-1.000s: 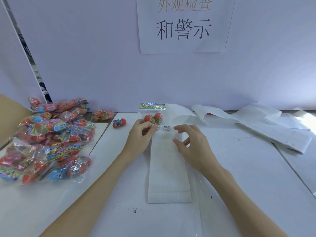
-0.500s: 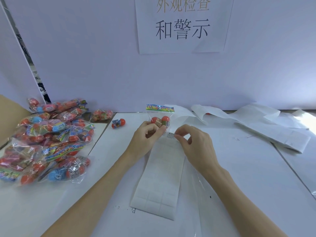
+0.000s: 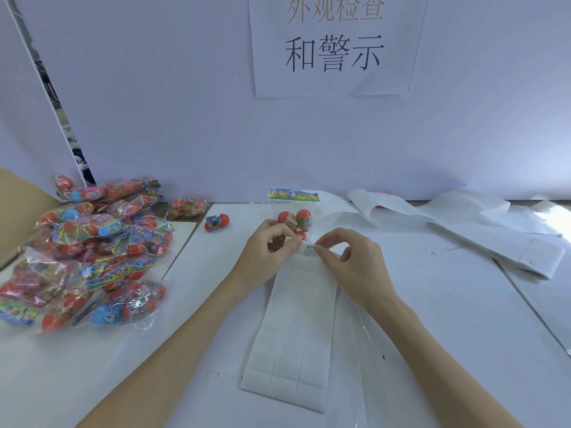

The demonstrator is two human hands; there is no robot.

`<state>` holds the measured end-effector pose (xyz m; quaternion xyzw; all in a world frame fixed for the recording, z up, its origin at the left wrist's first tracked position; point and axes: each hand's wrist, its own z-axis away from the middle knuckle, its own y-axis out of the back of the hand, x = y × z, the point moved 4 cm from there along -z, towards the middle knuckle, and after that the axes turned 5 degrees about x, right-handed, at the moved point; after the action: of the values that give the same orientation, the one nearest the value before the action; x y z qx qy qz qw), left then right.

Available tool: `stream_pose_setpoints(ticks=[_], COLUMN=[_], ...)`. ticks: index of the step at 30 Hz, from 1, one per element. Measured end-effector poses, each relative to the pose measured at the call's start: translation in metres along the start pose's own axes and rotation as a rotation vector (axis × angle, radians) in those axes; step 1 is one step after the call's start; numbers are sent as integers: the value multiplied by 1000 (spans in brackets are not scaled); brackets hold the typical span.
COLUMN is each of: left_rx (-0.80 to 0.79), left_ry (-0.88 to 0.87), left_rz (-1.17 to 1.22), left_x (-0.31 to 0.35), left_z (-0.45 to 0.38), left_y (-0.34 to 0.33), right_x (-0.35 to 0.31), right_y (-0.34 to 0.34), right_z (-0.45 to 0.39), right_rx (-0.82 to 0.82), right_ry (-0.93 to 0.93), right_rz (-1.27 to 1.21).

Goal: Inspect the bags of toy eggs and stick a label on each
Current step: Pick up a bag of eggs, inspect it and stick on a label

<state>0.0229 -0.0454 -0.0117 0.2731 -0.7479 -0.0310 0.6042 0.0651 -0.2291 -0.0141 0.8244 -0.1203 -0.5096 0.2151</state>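
Since the earlier frame, the label sheet (image 3: 296, 319) has been swung straighter. A clear bag of red eggs (image 3: 293, 219) and the sheet are gripped by the left hand (image 3: 268, 245) mid-table; a label (image 3: 310, 251), print unreadable, is pinched by the right hand (image 3: 352, 261).

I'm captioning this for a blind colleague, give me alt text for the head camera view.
A person's right hand pinches a small printed label at the top of a white label sheet, while the left hand holds a clear bag of toy eggs. A pile of bags lies to the left on the white table.
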Motion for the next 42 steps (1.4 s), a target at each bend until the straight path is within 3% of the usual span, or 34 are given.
stream_pose_setpoints(ticks=[18, 33, 42], left_rx=[-5, 40, 47], left_ry=[3, 50, 26], left_rz=[-39, -4, 25], left_x=[1, -5, -4], left_z=[1, -4, -3], left_y=[-2, -1, 0], right_x=[-7, -11, -10], right_y=[-1, -1, -4], right_z=[3, 4, 4], right_rx=[-41, -4, -45], right_ry=[137, 272, 282], right_rz=[270, 106, 173])
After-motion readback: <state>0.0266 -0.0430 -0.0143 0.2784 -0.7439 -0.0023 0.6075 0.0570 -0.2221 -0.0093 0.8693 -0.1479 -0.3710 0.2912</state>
